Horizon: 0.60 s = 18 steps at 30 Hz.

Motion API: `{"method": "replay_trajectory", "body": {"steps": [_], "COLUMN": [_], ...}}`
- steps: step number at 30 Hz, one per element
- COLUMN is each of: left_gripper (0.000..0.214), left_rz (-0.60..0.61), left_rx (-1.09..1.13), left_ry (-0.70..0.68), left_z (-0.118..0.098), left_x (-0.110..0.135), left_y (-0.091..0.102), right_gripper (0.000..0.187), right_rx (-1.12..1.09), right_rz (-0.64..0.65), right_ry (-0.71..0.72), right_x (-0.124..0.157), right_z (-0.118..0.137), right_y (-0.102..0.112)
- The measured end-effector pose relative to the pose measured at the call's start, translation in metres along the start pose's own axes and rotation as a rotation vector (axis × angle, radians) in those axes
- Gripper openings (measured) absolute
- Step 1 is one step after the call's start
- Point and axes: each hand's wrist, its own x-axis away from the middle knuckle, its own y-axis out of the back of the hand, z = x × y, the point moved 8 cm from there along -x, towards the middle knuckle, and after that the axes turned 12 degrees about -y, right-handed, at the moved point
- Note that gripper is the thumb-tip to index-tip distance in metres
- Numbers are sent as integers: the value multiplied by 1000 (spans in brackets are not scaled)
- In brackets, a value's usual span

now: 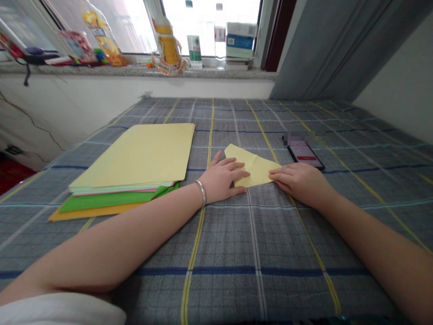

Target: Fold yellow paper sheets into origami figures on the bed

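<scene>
A folded sheet of pale yellow paper (256, 169) lies flat on the checked cloth, with a crease showing near its upper middle. My left hand (225, 177), a silver bangle at its wrist, rests on the paper's left part with fingers spread. At the paper's right tip is my right hand (297, 180), its fingers held together and pressing on or pinching that corner. The thumb's exact grip there is partly hidden.
Left of my hands lies a stack of coloured paper (145, 153), yellow on top. A phone (305, 153) with a lit screen lies beyond my right hand. Bottles, a tube (195, 50) and boxes (240, 43) stand on the windowsill (216, 74). A grey curtain (314, 49) hangs at right.
</scene>
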Motion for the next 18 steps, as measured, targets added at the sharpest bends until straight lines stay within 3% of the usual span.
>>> {"method": "replay_trajectory", "body": {"steps": [10,18], "left_gripper": [24,22], "left_rz": [-39,-49], "left_rx": [-241,-320], "left_ry": [-234,-143], "left_z": [-28,-18], "left_x": [-3,-4], "left_y": [12,15], "right_gripper": [19,16], "right_rx": [109,-112], "right_rz": [-35,-57], "right_ry": [-127,79], "right_x": [0,4], "right_z": [-15,19], "right_y": [2,17]}}
